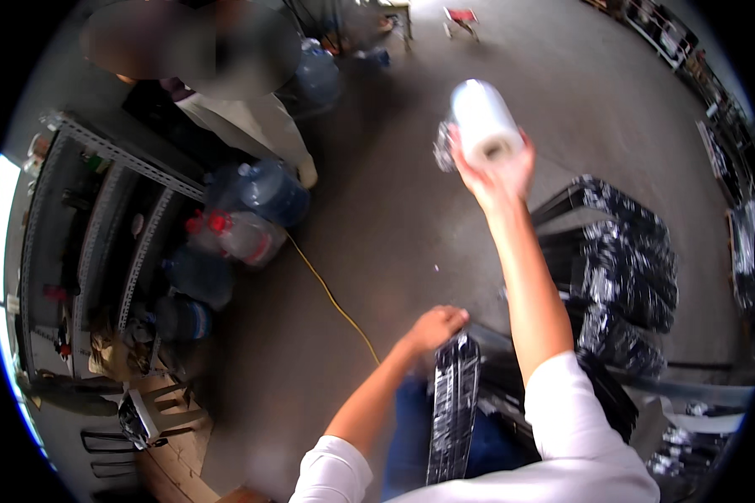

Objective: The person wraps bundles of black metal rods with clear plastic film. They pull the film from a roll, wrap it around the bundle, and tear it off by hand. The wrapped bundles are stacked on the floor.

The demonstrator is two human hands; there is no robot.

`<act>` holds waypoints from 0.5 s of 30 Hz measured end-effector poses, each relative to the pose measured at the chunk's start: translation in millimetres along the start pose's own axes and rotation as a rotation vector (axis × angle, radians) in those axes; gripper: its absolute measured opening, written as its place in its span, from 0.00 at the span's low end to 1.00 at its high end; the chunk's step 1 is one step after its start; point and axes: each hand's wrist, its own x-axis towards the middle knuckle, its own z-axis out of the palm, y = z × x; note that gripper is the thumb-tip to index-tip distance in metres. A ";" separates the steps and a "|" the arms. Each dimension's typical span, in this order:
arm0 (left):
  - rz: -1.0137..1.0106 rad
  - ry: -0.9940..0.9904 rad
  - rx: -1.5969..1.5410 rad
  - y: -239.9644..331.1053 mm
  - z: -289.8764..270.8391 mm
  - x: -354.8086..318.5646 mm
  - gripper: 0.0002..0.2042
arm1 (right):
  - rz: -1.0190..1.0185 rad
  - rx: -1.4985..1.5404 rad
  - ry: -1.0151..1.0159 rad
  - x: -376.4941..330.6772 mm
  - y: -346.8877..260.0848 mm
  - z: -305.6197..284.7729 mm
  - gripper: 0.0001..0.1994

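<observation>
Out in front at arm's length, my right hand (502, 174) is closed around a roll of clear stretch film (483, 121), its hollow core end turned toward me. Crumpled loose film (445, 148) shows at the roll's left side. Lower and nearer my body, my left hand (436, 328) is closed at the top end of a bundle of black bars (454, 407) wrapped in shiny film. The bundle stands on end against my legs; my left fingertips are partly hidden. More film-wrapped black bundles (625, 264) lie on the right, beside my right forearm.
Large water bottles (270, 193) and clear jugs with red caps (247, 238) stand at the left, by a metal shelf rack (126, 159). A yellow cord (331, 295) crosses the floor. Another person (256, 126) stands at the upper left. A small stool (155, 411) sits lower left.
</observation>
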 end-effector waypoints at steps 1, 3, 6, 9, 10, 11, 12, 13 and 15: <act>-0.067 -0.016 -0.070 -13.1 8.5 6.7 0.17 | 0.066 0.046 -0.056 -12.6 -2.3 -5.0 0.34; -0.004 -0.308 -0.662 -24.4 8.6 7.1 0.17 | 0.167 0.124 -0.046 -35.9 -1.6 -21.7 0.36; 0.001 -0.459 -0.705 -31.6 17.0 18.5 0.21 | 0.184 -0.032 -0.017 -70.8 -0.9 -71.4 0.39; -0.011 -0.445 -0.546 -28.7 23.6 33.7 0.26 | 0.128 0.011 0.083 -126.1 2.9 -103.5 0.35; -0.032 -0.424 -0.550 -25.2 20.0 30.2 0.25 | 0.124 0.063 0.146 -141.9 7.0 -117.9 0.33; 0.081 -0.407 -0.599 -50.0 27.7 35.3 0.24 | 0.094 -0.021 0.161 -162.3 16.8 -117.2 0.33; 0.328 -0.254 -0.469 -59.2 37.5 34.0 0.23 | 0.086 0.011 0.168 -180.5 24.9 -109.8 0.36; 0.560 -0.107 -0.341 -63.5 40.9 33.2 0.23 | 0.119 -0.029 0.117 -195.9 29.6 -112.3 0.36; 0.303 -0.068 -0.490 -59.4 38.0 29.0 0.24 | 0.117 -0.105 0.144 -217.8 37.1 -114.6 0.36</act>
